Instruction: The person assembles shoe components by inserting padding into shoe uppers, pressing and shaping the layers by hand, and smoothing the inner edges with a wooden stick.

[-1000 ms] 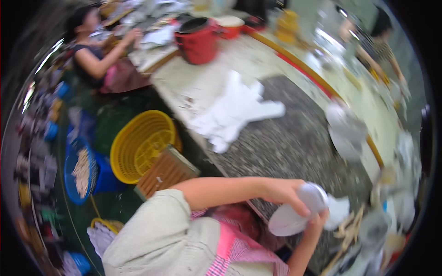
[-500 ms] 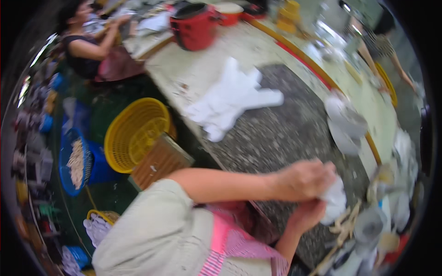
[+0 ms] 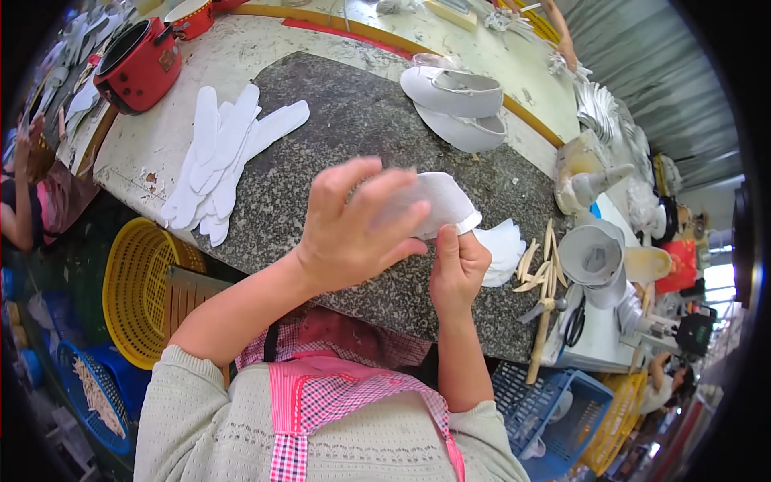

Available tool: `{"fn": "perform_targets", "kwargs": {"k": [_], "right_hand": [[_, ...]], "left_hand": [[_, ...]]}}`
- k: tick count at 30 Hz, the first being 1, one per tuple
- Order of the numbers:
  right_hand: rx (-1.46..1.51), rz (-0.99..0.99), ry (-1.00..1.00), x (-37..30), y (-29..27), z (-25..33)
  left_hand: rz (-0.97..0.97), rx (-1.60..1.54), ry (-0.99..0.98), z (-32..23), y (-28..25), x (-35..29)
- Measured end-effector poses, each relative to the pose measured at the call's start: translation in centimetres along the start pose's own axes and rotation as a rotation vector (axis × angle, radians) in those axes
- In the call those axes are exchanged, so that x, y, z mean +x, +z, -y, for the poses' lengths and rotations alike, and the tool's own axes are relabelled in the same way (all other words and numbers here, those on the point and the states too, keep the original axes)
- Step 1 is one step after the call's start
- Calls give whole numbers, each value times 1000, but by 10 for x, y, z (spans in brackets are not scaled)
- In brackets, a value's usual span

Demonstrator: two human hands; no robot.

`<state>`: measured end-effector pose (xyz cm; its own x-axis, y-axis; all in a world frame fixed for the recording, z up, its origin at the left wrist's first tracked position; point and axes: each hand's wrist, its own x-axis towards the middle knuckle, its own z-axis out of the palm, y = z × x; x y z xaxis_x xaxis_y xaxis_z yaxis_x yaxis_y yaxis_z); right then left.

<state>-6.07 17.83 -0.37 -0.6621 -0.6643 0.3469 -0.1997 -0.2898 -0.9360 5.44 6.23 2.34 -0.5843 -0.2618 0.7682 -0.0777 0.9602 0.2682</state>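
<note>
My right hand (image 3: 459,269) pinches the near edge of a light grey, rounded shoe upper (image 3: 443,201), thumb on top. A white rim shows along that edge. Over the piece's left part, my left hand (image 3: 361,213) has its fingers spread, a little smeared by motion; whether it touches the piece I cannot tell. Beside my right hand lies a fanned stack of white pieces (image 3: 499,251). Two more grey shoe uppers (image 3: 456,108) rest at the far side of the dark stone slab (image 3: 321,104). A pile of white insoles (image 3: 217,161) lies at the left.
Right of the slab are pale wooden strips (image 3: 544,265), a hammer (image 3: 540,341), black scissors (image 3: 574,321) and a grey cup (image 3: 590,253). A red pot (image 3: 138,64) stands far left. Yellow (image 3: 132,289) and blue baskets (image 3: 554,414) flank me below the table. Other people work nearby.
The view has swung to the right. My hands were together at the white pieces; now the left is apart with spread fingers, and the right holds up the grey shoe upper.
</note>
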Motion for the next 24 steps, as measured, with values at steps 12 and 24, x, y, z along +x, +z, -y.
{"fn": "perform_targets", "kwargs": {"k": [12,24], "right_hand": [[86,81,-34,-3,-9,9],[-334,563,-195,4,-45,-36]], "left_hand": [[-61,-1714,-1171,40,-5,10],[616,-1243,-647,71,0,-24]]}}
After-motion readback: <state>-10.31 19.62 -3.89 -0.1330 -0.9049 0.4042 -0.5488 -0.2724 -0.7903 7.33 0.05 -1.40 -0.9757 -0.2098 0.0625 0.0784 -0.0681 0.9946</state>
